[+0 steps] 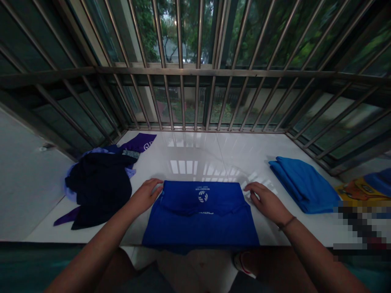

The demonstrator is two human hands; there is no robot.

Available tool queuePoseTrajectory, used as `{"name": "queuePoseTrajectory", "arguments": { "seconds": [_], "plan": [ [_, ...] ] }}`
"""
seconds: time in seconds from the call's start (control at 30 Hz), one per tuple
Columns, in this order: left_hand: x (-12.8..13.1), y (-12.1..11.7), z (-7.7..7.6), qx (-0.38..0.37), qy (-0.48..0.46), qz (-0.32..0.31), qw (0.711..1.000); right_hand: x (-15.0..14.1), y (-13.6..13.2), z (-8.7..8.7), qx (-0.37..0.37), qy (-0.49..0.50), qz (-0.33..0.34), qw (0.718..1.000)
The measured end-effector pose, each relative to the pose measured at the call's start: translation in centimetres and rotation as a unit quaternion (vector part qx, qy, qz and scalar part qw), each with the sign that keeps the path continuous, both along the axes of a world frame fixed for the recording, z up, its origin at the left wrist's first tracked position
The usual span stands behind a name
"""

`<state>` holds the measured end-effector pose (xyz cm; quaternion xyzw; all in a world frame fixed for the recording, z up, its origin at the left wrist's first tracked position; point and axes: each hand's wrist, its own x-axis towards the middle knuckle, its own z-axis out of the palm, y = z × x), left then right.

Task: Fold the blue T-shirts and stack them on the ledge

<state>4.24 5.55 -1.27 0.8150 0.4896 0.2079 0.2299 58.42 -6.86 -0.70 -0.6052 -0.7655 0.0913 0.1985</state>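
At the lower centre of the frame, a bright blue cotton shirt with a small white logo point(200, 215) lies partly folded on the glossy white tiled counter point(195, 150), its near edge hanging over the rim. Our left hand point(146, 196) rests open at its upper left corner, our right hand point(265, 200) open at its upper right corner; neither grips. We judge the cloth light, soft and limp, best pinched at corners or folded edges. A dark rumpled clothes heap point(97, 185) sits left, a folded blue garment point(305, 183) right.
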Motion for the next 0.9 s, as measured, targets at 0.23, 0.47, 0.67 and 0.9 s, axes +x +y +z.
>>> {"name": "queuePoseTrajectory", "arguments": {
  "seconds": [0.23,0.47,0.67,0.9],
  "plan": [
    [4.6,7.7,0.2,-0.118,0.098,-0.078,0.985,-4.1,6.4,-0.7,-0.080,-0.115,-0.011,0.990],
    [4.7,11.9,0.3,-0.211,0.064,-0.115,0.969,-2.7,8.2,-1.2,-0.134,-0.100,-0.017,0.986],
    [7.1,16.2,0.8,-0.161,0.074,-0.081,0.981,-1.5,13.0,-0.2,-0.142,-0.093,-0.062,0.984],
    [11.0,19.7,2.9,0.019,0.090,0.076,0.993,-1.7,20.4,2.4,-0.042,-0.083,-0.198,0.976]
  ]
}}
